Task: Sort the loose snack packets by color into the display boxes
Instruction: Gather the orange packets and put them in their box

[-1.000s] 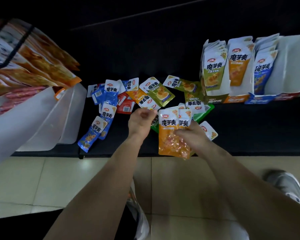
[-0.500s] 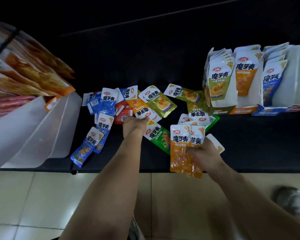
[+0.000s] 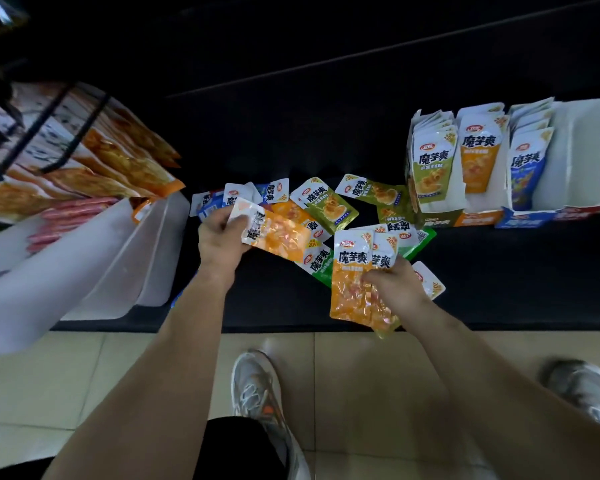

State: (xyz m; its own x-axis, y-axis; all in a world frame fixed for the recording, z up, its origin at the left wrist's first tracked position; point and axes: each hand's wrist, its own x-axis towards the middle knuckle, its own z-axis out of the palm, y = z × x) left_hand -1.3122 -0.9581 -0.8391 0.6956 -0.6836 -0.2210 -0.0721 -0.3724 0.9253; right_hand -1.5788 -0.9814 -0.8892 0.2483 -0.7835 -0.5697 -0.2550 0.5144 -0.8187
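A person's left hand (image 3: 222, 237) pinches one glossy orange packet (image 3: 278, 233) by its white top end, thumb on the front and fingers curled behind, holding it tilted above a loose pile of packets (image 3: 329, 209) on a matte black shelf (image 3: 499, 282). The right hand (image 3: 395, 285) grips two more orange packets (image 3: 350, 289) fanned together, fingers closed on their crinkled film at mid-height, white printed tops upward. Their lower corners hang past the shelf's front edge, over a pale tiled floor (image 3: 354, 393).

The pile lies flat and overlapping between the hands and behind them: olive-green packets (image 3: 374, 194), a bright green one (image 3: 321, 270), blue ones (image 3: 274, 190) at the back left. One white-topped packet (image 3: 430, 280) lies just beside the right hand.

At the back right stand three open cardboard display boxes, touching side by side. The green box (image 3: 437, 219) holds upright olive packets, the orange box (image 3: 475, 219) upright orange ones, the blue box (image 3: 523, 221) blue ones. Their white inner walls rise behind the rows. Open shelf surface shows in front of the boxes, to the right of the right hand.

At the left, smooth white plastic trays (image 3: 118, 265) with rounded corners slope toward the shelf edge, near the left hand. Pink sausage sticks (image 3: 70, 216) lie above them, beside large shiny orange bags (image 3: 125, 161) behind black wire. Two grey mesh sneakers (image 3: 257, 393) stand on the tiles.
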